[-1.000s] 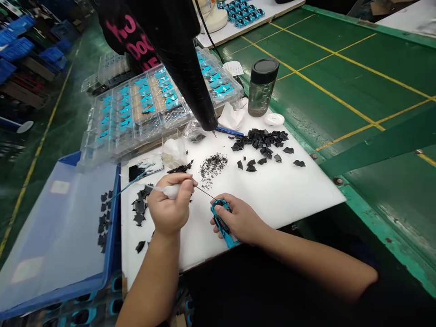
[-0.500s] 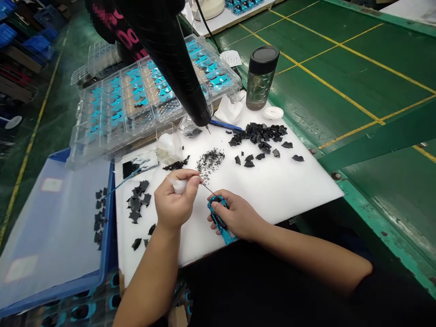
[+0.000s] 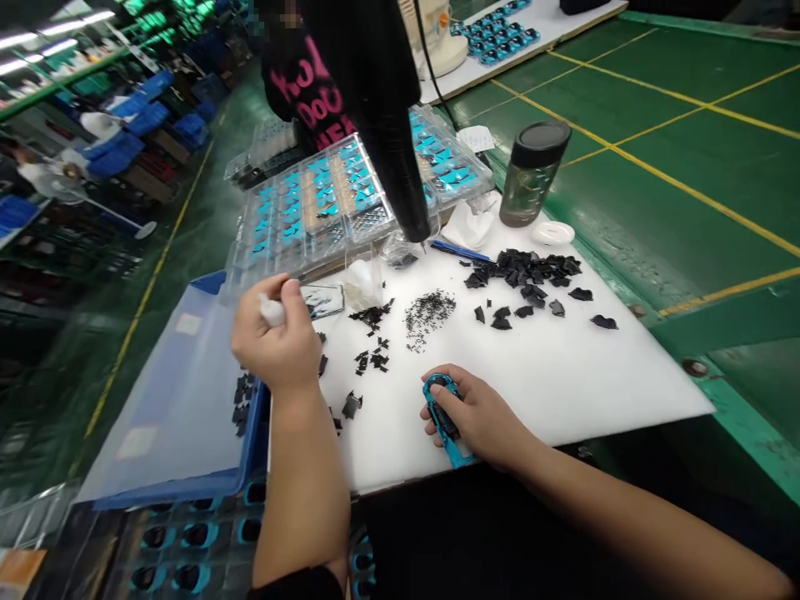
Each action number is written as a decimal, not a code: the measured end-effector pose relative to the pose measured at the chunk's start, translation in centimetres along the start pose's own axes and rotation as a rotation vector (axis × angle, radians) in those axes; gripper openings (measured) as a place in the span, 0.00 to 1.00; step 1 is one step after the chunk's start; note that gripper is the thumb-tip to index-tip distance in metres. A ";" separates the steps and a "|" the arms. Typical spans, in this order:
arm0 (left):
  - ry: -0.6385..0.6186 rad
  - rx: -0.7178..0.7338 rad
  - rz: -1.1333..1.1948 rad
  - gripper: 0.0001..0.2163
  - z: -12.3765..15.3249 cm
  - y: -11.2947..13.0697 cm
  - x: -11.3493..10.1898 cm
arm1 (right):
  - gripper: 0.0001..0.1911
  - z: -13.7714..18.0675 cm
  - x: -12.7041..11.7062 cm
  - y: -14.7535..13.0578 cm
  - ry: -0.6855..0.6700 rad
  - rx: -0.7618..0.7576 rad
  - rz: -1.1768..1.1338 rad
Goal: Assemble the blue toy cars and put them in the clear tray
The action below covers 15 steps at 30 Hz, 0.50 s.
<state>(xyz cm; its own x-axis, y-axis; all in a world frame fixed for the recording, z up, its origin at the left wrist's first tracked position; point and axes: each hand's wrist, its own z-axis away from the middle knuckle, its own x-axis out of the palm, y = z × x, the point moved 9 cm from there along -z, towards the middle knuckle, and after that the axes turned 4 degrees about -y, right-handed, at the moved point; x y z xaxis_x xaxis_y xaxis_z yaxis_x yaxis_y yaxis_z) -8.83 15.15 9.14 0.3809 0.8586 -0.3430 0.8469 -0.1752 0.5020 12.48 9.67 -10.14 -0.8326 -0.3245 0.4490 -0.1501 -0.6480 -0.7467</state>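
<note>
White plastic board (image 3: 550, 392) on green bench (image 3: 656, 192). Right hand (image 3: 475, 412) at board's front edge, fingers clenched around blue-handled snips (image 3: 445, 421). Left hand (image 3: 275, 329) off board's left corner, above blue bin (image 3: 181, 392), fingers curled around white wad (image 3: 272, 311). Black cut pieces (image 3: 522, 271) scattered across board.

Smooth matt white plastic board (image 3: 550, 392), glossy clear plastic trays (image 3: 318, 200), shiny blue plastic frame (image 3: 441, 417)

Black garment (image 3: 306, 92) beyond the worktop's (image 3: 593, 375) far edge: pink lettering (image 3: 311, 104), only "DOO" legible (other letters folded away). White paper tag (image 3: 476, 138) near that edge: print too small to read.
</note>
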 end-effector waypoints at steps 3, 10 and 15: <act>-0.066 0.000 -0.028 0.08 -0.5 -0.6 1.3 | 0.12 0.0 -0.1 0.0 0.004 -0.003 0.018; -0.395 -0.186 -0.038 0.08 0.9 -4.4 6.3 | 0.12 0.1 -0.1 -0.1 0.005 -0.011 0.012; -0.071 -0.191 0.057 0.09 0.5 -4.1 2.7 | 0.11 0.1 -0.1 -0.2 -0.004 -0.013 0.007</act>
<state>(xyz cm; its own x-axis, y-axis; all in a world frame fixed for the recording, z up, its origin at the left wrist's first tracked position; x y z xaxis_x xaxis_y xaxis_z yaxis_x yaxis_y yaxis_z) -11.09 17.97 5.75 0.4568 0.8127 -0.3617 0.7402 -0.1217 0.6613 12.65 9.74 -10.01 -0.8316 -0.3320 0.4453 -0.1511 -0.6363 -0.7565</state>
